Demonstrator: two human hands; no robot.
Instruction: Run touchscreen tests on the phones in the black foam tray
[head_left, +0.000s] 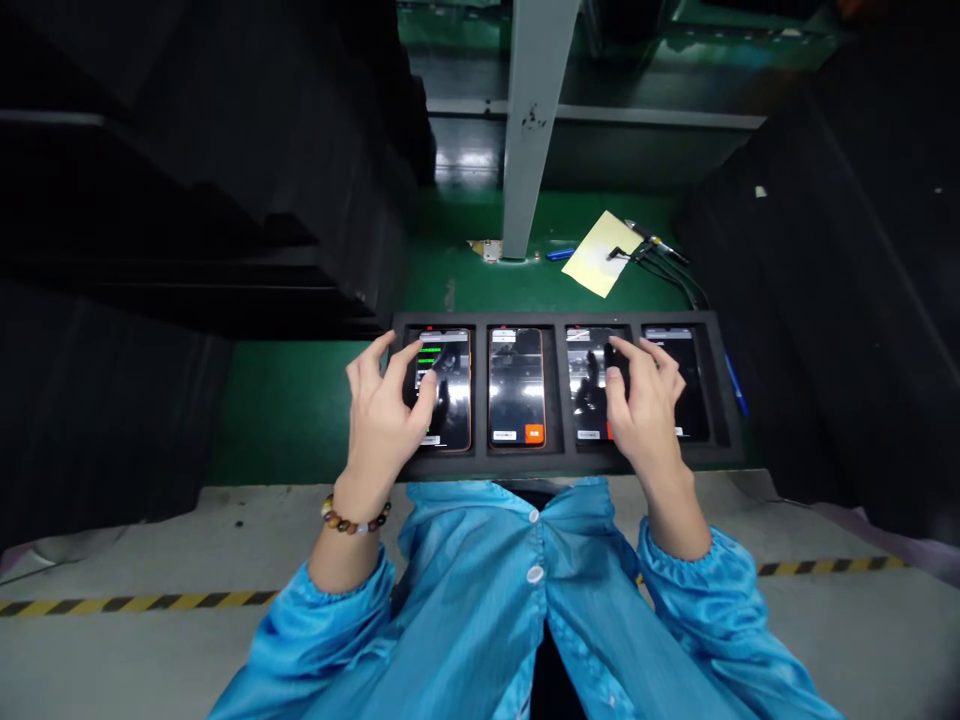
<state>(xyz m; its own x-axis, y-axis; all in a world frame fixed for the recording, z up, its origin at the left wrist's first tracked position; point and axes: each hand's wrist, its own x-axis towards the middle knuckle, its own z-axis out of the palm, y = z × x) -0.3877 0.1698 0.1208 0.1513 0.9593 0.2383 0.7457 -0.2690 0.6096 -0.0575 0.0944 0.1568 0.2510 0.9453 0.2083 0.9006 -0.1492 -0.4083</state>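
Observation:
A black foam tray (525, 464) lies across the front of the green bench, with several smartphones set in its slots, screens up. My left hand (386, 405) is over the leftmost smartphone (452, 400), which shows green text; its fingers are spread and hold nothing. The second smartphone (516, 385) has an orange button on its dark screen. My right hand (643, 400) is above the third smartphone (587, 385), fingers apart, partly covering it and the rightmost smartphone (686, 385). Whether any fingertip touches a screen I cannot tell.
Tall black stacks stand on the left (300, 200) and right (825, 300). Behind the tray are a grey post (536, 120), a yellow paper (602, 255), a blue pen (560, 255), another pen (652, 238) and a black cable (671, 272). A second blue pen (736, 383) lies at right.

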